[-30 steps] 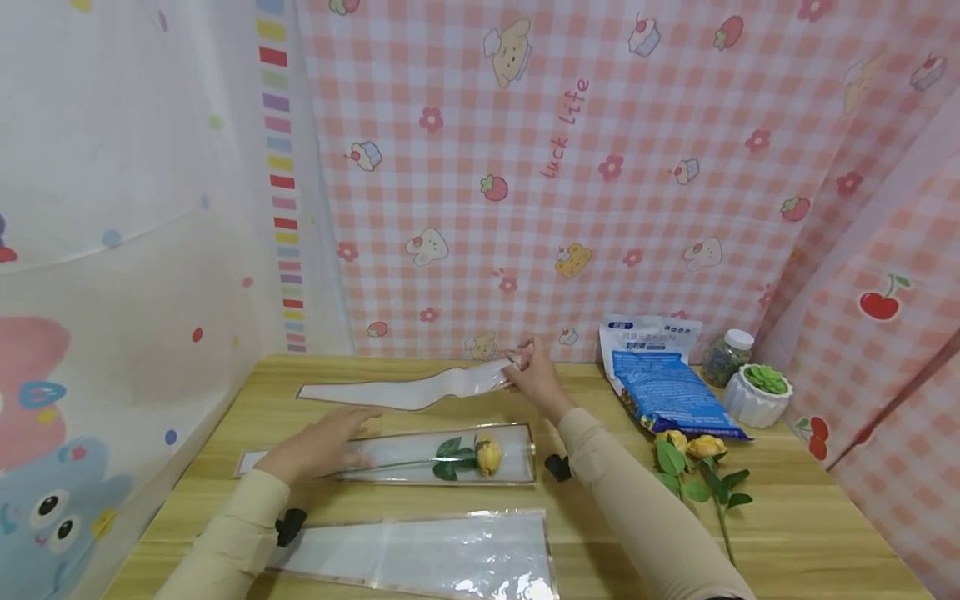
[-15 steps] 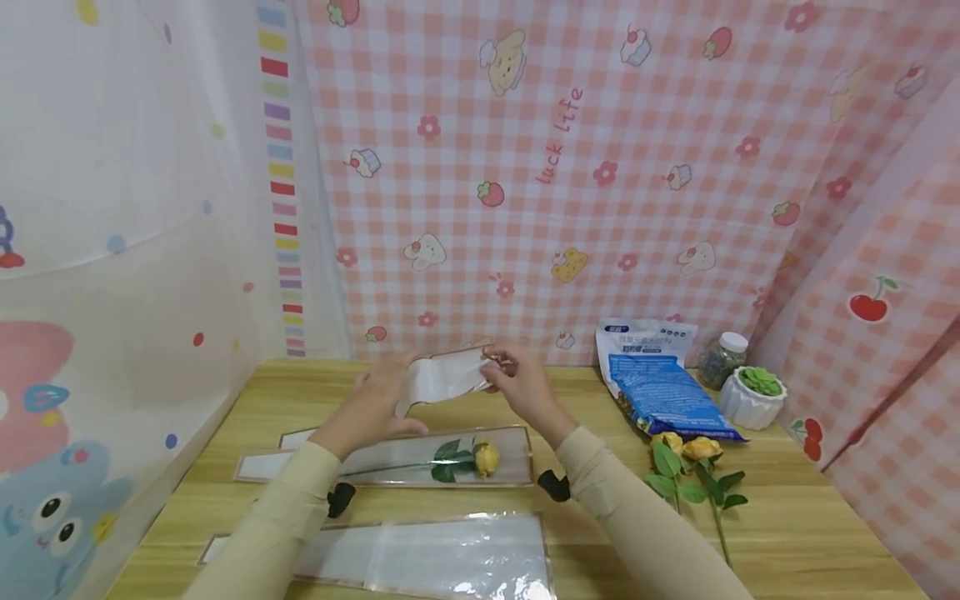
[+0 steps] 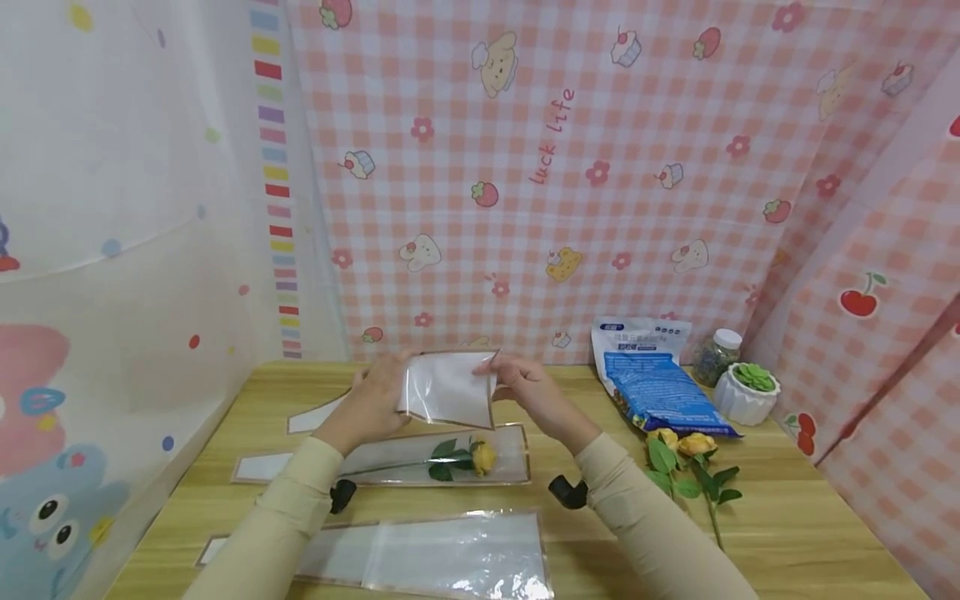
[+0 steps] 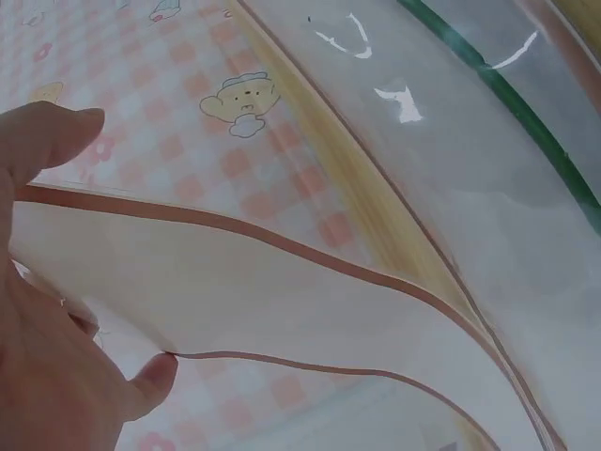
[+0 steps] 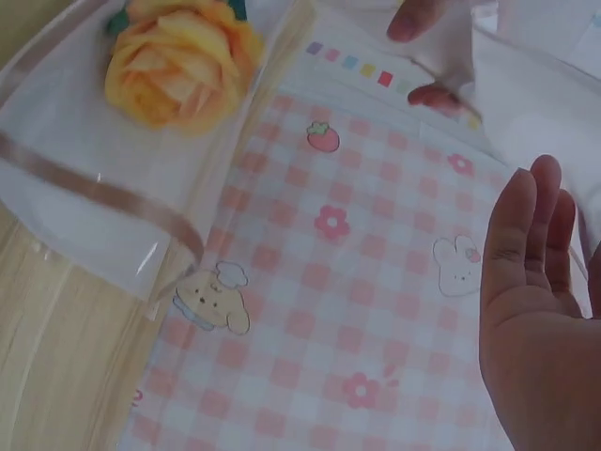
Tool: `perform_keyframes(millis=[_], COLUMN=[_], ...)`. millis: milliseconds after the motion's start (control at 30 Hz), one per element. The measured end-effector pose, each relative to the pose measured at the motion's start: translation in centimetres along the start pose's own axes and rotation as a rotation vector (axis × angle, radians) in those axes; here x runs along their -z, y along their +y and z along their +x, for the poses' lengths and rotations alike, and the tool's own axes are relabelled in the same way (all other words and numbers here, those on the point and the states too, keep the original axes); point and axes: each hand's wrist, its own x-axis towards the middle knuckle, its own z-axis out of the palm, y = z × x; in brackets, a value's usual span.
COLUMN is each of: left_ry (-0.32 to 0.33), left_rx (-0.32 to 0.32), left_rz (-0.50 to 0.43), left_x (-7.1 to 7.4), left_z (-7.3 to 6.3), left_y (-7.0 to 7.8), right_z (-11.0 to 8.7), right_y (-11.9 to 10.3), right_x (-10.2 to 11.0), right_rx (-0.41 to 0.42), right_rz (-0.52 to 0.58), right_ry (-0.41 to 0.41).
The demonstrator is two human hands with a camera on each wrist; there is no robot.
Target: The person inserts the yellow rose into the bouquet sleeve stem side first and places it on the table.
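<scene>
A long, clear-fronted flower sleeve [image 3: 450,387] with a white back and brown edging is lifted over the far side of the table. Partway along it, my left hand [image 3: 371,408] grips it by both edges; in the left wrist view the hand [image 4: 56,348] spans the white sleeve [image 4: 235,282]. At the wide end my right hand [image 3: 528,387] pinches the edge; in the right wrist view that hand [image 5: 545,310] is beside the sleeve [image 5: 535,103]. Just below lies another sleeve [image 3: 390,446] with a single yellow rose [image 3: 483,457] inside.
A further sleeve [image 3: 442,546] lies flat at the front. To the right are yellow roses [image 3: 693,446] with leaves, a blue-and-white bag [image 3: 648,379], a lidded jar [image 3: 717,357] and a succulent in a white pot [image 3: 748,396]. A pink checked cloth [image 3: 450,208] hangs behind.
My left hand has moved from above the rose's sleeve up to the lifted sleeve and taken hold of it. The sleeve's wide end now faces front, spread flat between the hands.
</scene>
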Motion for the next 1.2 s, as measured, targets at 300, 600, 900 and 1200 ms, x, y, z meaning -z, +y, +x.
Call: perform_keyframes(millis=[300, 600, 900, 1200], left_ry=[0.007, 0.065, 0.079, -0.052], left_rx=[-0.046, -0.116, -0.058, -0.112], left_rz=[0.038, 0.317, 0.360, 0.086], left_x=[0.4, 1.8, 2.9, 2.2], left_z=[-0.3, -0.6, -1.9, -0.5], left_y=[1.0, 0.3, -2.2, 1.6], right_z=[-0.6, -0.7, -1.0, -1.0], right_y=[-0.1, -0.5, -0.2, 0.2], right_x=[-0.1, -0.3, 0.4, -0.7], right_rx=[-0.140, -0.194, -0.262, -0.187], right_rz=[-0.159, -0.208, -0.276, -0.291], right_ry=[-0.036, 0.018, 0.035, -0.015])
